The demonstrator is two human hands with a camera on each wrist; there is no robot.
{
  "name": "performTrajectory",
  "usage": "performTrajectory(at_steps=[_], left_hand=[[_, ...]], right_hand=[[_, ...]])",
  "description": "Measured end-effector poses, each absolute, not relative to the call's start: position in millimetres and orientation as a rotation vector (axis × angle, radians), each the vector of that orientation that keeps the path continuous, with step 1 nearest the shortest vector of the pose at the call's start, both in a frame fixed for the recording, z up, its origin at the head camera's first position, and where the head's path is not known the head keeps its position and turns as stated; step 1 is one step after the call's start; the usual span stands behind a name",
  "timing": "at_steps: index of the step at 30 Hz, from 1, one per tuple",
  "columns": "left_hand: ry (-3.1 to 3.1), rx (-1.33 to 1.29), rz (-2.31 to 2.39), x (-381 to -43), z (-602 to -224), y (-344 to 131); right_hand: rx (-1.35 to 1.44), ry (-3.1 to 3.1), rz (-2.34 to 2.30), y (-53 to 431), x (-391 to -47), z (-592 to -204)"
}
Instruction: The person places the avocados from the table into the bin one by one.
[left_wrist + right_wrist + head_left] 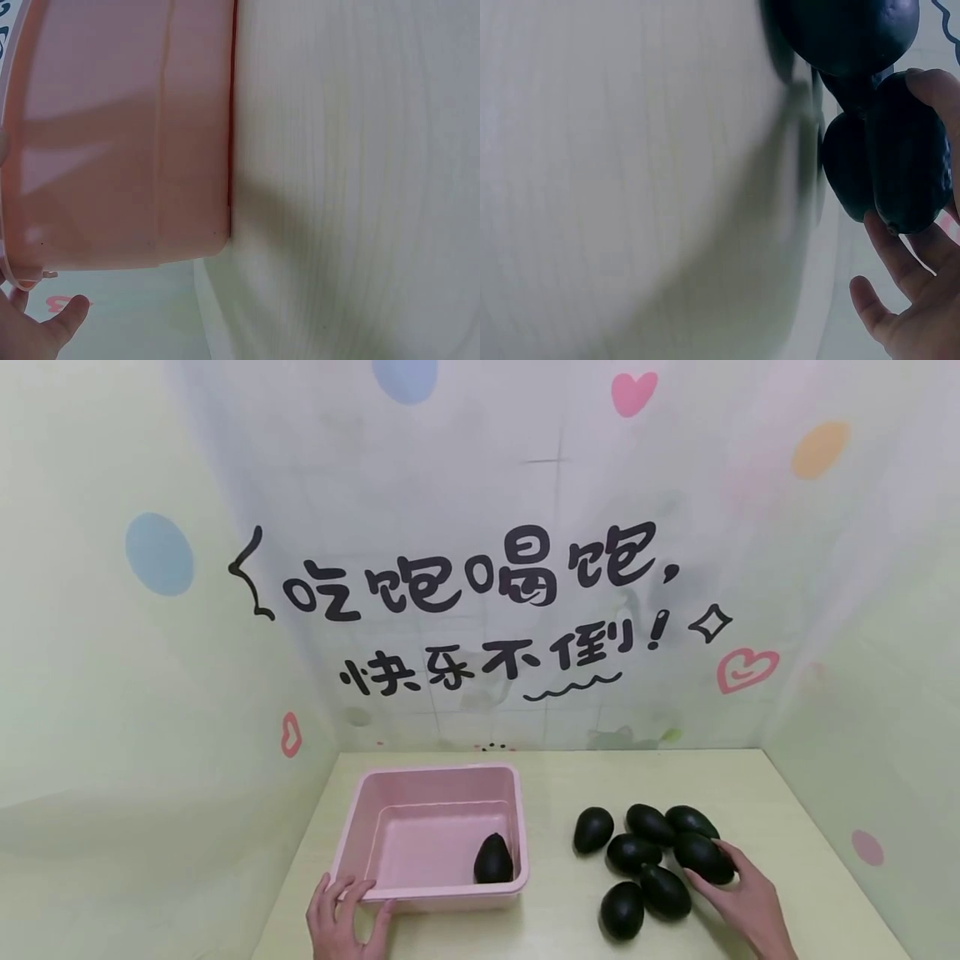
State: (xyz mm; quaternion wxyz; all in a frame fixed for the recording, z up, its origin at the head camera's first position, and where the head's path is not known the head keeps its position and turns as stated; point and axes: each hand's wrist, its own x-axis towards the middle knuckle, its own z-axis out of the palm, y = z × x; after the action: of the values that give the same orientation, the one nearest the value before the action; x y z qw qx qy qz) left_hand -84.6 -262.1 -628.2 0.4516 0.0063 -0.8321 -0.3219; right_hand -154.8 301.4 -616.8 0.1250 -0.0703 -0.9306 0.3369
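Near the right of the table my right hand (pixel 746 897) grips a dark avocado (pixel 701 857) between thumb and fingers. That avocado sits against another avocado (pixel 692 820) just behind it, and the right wrist view shows the fingers (pixel 904 259) at its lower end. Several more avocados (pixel 633 853) lie close beside it. At the left, my left hand (pixel 341 918) holds the front left rim of a pink plastic bin (pixel 427 893), fingers over the edge, thumb outside. Inside the bin, one avocado (pixel 493 860) leans in the front right corner.
A pale wood-grain table (pixel 555 910) carries everything. Behind it stands a printed backdrop (pixel 480 710) with black lettering, and pale side walls (pixel 885 760) close in at left and right. A strip of table lies between the bin and the avocados.
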Motion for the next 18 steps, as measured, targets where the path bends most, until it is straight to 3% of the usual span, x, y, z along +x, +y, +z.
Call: performTrajectory(at_steps=[18], left_hand=[[-2.076, 0.041, -0.828, -81, -628, -262]], right_hand=[[-0.104, -2.749, 1.010, 288, -155, -597]])
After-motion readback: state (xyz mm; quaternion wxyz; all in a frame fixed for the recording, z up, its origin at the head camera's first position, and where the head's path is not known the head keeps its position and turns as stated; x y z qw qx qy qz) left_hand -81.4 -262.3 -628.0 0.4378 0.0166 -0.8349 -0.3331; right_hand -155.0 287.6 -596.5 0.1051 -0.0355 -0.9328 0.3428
